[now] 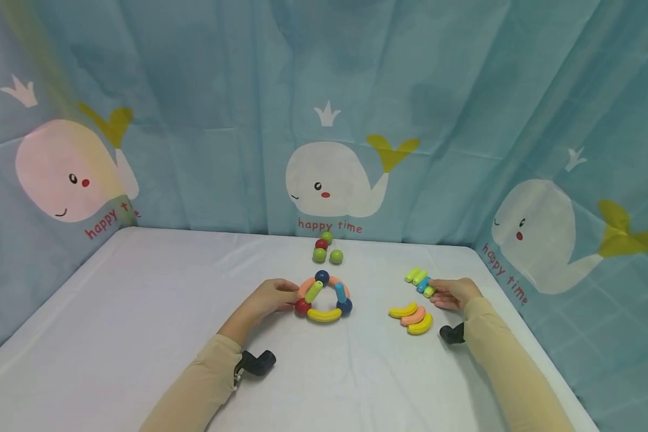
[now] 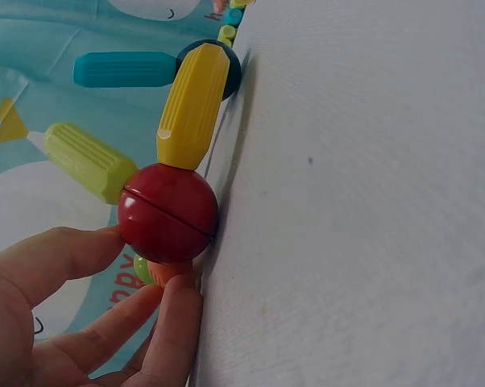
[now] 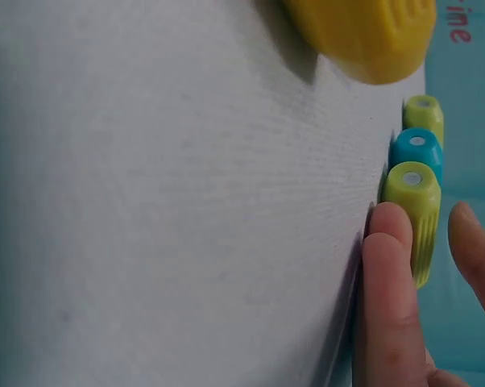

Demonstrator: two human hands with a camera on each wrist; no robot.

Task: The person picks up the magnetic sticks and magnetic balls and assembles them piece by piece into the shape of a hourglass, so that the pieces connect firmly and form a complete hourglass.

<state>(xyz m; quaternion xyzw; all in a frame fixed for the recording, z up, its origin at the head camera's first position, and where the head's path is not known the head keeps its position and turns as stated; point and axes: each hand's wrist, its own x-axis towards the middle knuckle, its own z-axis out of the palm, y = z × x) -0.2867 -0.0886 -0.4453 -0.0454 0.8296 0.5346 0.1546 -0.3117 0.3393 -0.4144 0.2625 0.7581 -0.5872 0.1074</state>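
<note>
A ring of magnetic building pieces lies on the table, made of a red ball, dark blue balls, a yellow curved bar and peach curved bars. A green rod and a blue rod stick up from its balls. My left hand holds the ring at the red ball, thumb on one side, fingertips by the peach bar. On the right, my right hand reaches to a row of short rods. Its straight fingers touch the nearest green rod, while the thumb stands apart from it.
Yellow and peach curved bars lie in front of the rod row. Several green and red balls sit at the back of the white table. A blue curtain with whale prints hangs behind and beside the table.
</note>
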